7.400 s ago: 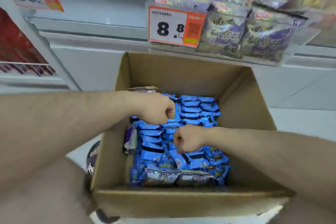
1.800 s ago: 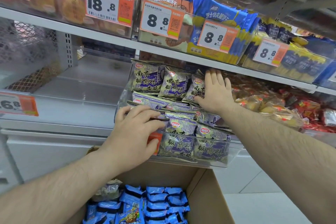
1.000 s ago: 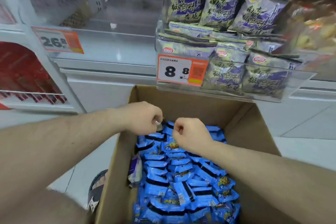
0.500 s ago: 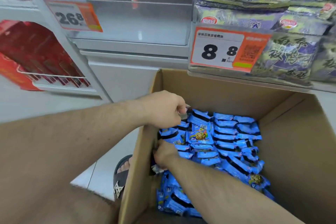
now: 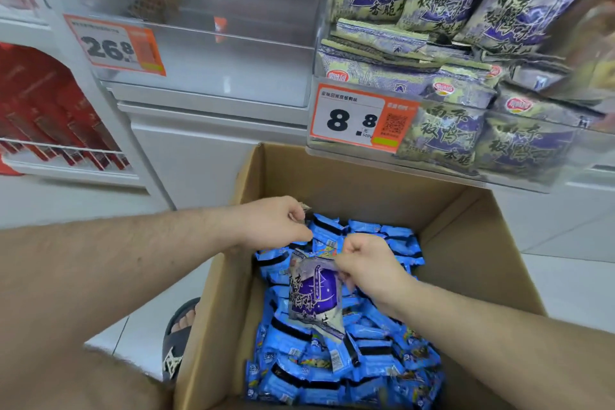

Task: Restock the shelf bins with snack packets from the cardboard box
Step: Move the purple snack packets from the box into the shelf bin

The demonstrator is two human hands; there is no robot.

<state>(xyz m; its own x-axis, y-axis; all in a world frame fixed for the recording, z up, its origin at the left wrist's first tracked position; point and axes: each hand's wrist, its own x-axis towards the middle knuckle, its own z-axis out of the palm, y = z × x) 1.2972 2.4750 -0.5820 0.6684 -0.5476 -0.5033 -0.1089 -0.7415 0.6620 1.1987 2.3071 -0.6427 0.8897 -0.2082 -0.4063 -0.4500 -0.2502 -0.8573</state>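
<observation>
The right hand (image 5: 366, 268) pinches a purple packet (image 5: 316, 296) by its top, hanging over the blue packets (image 5: 382, 336) in the box (image 5: 466, 243). The left hand (image 5: 276, 221) pinches a silver edge (image 5: 304, 209).

From my feed I see pale floor tiles (image 5: 565, 236), a white shelving unit (image 5: 186, 150) with an orange price tag (image 5: 114, 45) on its clear front, and red packages (image 5: 50, 116) behind a low rail at left.
</observation>
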